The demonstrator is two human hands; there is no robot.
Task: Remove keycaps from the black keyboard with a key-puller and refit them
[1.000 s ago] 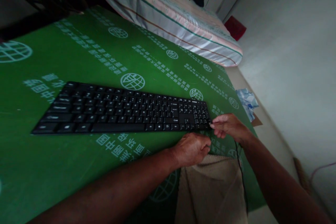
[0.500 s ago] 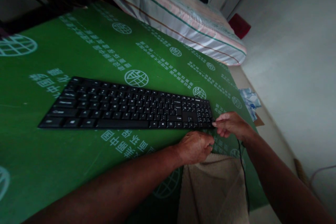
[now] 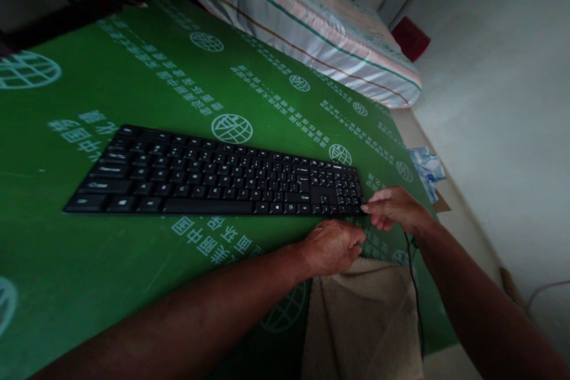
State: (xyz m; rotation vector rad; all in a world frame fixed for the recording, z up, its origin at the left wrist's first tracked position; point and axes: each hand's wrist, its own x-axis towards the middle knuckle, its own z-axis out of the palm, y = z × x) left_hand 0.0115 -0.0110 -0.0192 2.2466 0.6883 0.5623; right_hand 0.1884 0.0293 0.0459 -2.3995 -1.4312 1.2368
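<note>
A black keyboard [image 3: 214,178] lies flat on a green table top [image 3: 146,77] printed with white globes and characters. At the keyboard's near right corner, my right hand [image 3: 396,209] is closed in a pinch, thumb and fingertips on the edge. My left hand [image 3: 336,246] is curled into a fist just below that corner, over the top of a brown cloth [image 3: 360,320]; what its fingers hold, if anything, is hidden. A thin black cable [image 3: 414,285] runs down from near my right wrist, past the cloth's right side.
Beyond the table stands a bed with a striped mattress [image 3: 320,35]. A red object [image 3: 409,38] sits between the bed and the pale wall [image 3: 499,101]. Blue-white packaging [image 3: 426,169] lies past the table's right edge. Dark clutter fills the far left corner.
The view has shifted slightly. Both hands keep nearly the same place by the keyboard's right corner, and the keyboard has not visibly moved on the table.
</note>
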